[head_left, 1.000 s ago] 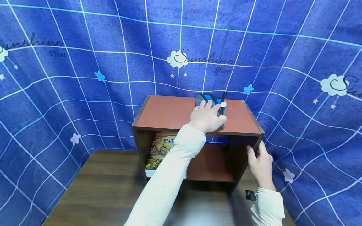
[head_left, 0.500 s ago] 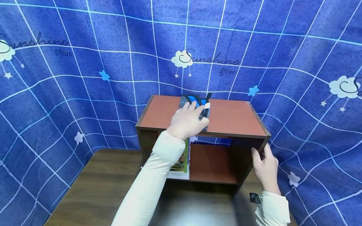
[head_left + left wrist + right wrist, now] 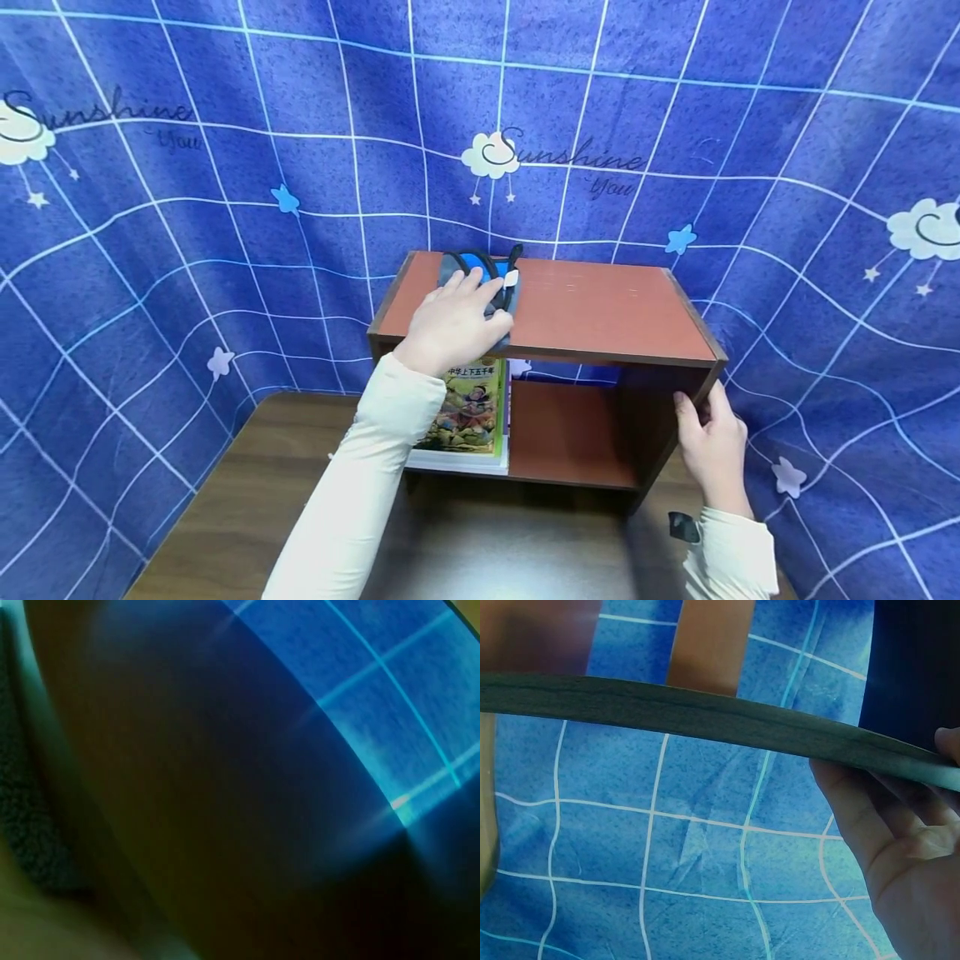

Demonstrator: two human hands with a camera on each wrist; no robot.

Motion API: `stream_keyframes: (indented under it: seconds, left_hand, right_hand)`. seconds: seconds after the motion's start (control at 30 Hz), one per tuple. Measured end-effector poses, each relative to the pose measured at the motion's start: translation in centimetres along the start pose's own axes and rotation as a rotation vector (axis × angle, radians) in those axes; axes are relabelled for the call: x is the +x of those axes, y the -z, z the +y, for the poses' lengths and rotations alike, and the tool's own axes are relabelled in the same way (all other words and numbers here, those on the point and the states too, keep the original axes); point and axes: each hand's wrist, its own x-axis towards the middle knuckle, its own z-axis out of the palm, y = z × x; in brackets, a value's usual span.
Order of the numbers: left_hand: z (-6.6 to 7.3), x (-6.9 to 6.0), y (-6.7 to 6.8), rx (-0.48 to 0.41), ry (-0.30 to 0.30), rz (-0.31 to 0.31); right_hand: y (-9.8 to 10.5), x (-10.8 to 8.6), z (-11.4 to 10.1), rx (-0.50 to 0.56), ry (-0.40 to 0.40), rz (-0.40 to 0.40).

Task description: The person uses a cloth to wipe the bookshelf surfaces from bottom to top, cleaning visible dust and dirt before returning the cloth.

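Observation:
My left hand (image 3: pixel 459 323) lies with its fingers extended over a folded blue-and-grey fabric piece (image 3: pixel 472 261) with black edging and a white tag. This fabric is on the reddish-brown top of a small wooden shelf (image 3: pixel 611 312), left of its middle. The palm and thumb hide part of it. At the shelf's right side, my right hand (image 3: pixel 714 446) grips the front edge of the side panel, thumb inside and fingers outside. The right wrist view shows those fingers curled at the panel's edge (image 3: pixel 705 716). The left wrist view is dark and blurred.
Books with an illustrated cover (image 3: pixel 465 408) lie in the left part of the shelf's compartment, partly behind my left arm. Under the shelf is a brown wooden tabletop (image 3: pixel 255 492). A blue patterned curtain (image 3: pixel 360 125) hangs close behind and at the sides.
My left hand has slid the fabric piece leftward along the shelf top, from right of the middle toward the left end. The right hand keeps its grip on the side panel.

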Motion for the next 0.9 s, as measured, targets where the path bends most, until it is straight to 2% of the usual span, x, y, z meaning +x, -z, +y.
stream_keyframes:
  seconds: [0.3,0.53,0.73,0.9]
  left_hand:
    - [-2.9,-1.3,1.4,-0.009,0.029,0.022]
    - [-4.3,-1.8,2.3,-0.007,0.061,0.033]
    - [-5.0,-0.8,2.9,-0.006,0.06,0.006]
    - [-5.4,0.8,3.6,0.008,0.059,-0.056]
  right_hand:
    - [-0.1,0.0,0.2,-0.004,-0.006,0.0]
    - [-0.1,-0.1,0.0,-0.003,-0.008,0.013]
    - [-0.3,-0.2,-0.3,-0.003,-0.022,0.012]
    - [-0.4,-0.1,-0.3,0.006,-0.027,0.022]
